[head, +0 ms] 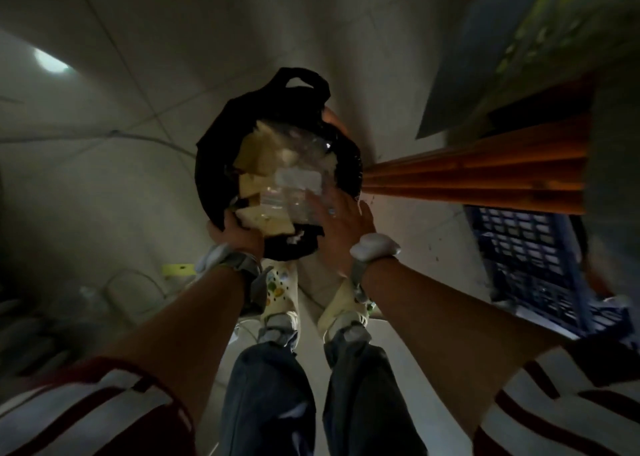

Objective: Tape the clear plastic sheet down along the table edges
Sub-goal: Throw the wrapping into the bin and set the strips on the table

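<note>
The left hand point(235, 232) curls its fingers over the near rim of a black bag point(213, 157) and grips it, thumb outside, so the mouth of the bag gapes upward. The right hand point(343, 223) reaches into that mouth from the other side, back of the hand up, its fingers lying on the clear plastic sheet point(294, 195). The fingertips are blurred and partly sunk in the plastic, so it cannot be told whether they pinch it or only touch it. The sheet lies crumpled inside the bag, a pale white label point(299, 178) showing on it, and cream-coloured pieces point(256, 154) are packed just beside and under it. The bag's loop handle point(304, 79) stands at the far side. Each wrist carries a white band point(374, 246), and red-and-white striped sleeves point(86, 407) frame the lower corners. Below the bag are blue jeans point(273, 386) and white clogs point(282, 291) on a grey tiled floor point(138, 74). To the right runs an orange slatted wooden surface point(485, 171), with a dark blue crate point(526, 247) beneath it.
</note>
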{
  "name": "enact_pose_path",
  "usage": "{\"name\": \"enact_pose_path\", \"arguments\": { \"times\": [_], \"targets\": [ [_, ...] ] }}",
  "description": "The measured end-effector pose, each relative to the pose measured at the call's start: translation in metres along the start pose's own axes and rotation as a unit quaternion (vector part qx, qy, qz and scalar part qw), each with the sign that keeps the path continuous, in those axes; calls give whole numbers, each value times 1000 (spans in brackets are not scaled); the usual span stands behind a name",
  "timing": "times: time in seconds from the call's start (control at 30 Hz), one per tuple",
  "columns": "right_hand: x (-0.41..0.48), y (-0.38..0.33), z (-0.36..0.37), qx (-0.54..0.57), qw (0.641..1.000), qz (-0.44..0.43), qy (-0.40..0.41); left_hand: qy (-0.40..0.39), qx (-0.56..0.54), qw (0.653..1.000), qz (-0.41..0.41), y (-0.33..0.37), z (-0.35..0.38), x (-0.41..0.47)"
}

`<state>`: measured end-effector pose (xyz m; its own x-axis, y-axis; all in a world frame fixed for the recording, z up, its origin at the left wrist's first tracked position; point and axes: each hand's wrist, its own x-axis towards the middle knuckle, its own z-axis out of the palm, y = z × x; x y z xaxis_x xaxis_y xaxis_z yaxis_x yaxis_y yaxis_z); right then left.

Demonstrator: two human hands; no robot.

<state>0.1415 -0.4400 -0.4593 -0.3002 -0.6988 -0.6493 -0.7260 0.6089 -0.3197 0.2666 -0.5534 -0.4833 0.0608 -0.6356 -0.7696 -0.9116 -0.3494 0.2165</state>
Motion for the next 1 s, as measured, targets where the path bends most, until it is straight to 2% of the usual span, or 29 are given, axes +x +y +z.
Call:
{"name": "enact_pose_path", "arguments": {
  "times": [0.07,0.17,0.3,0.43,0.5,0.57,0.63,0.67,0.77,0.83,0.9,0.93,1.0],
  "targets": [
    [4,8,5,-51,995,0,-83,-12,-17,999,32,-7,2,0],
    [4,9,1,-57,989,20,-138,-39,5,997,61,-15,-10,-2],
    [-13,2,-21,-15,992,44,-117,-52,44,994,85,-7,-33,-20],
    [-51,-7,-62,0,994,62,-89,-114,100,982,113,19,-69,-64],
    [-69,-13,-79,34,993,72,-88,-105,117,980,124,30,-84,-83],
    [-102,-26,-113,54,995,68,-53,-114,132,973,152,48,-111,-121],
    [-145,-41,-162,40,998,49,14,-105,134,963,208,75,-144,-171],
    [-148,-47,-170,30,998,41,21,-99,140,960,220,83,-148,-179],
    [-204,-69,-229,55,993,13,102,-81,160,934,310,121,-181,-243],
    [-250,-81,-260,76,984,-7,159,-89,98,925,356,141,-198,-285],
    [-286,-82,-279,102,973,-13,205,-61,36,907,415,158,-204,-310],
    [-304,-78,-284,112,968,-4,223,-42,34,894,444,166,-205,-321],
    [-359,-60,-290,137,948,54,282,-16,45,841,538,187,-198,-361]
  ]
}}
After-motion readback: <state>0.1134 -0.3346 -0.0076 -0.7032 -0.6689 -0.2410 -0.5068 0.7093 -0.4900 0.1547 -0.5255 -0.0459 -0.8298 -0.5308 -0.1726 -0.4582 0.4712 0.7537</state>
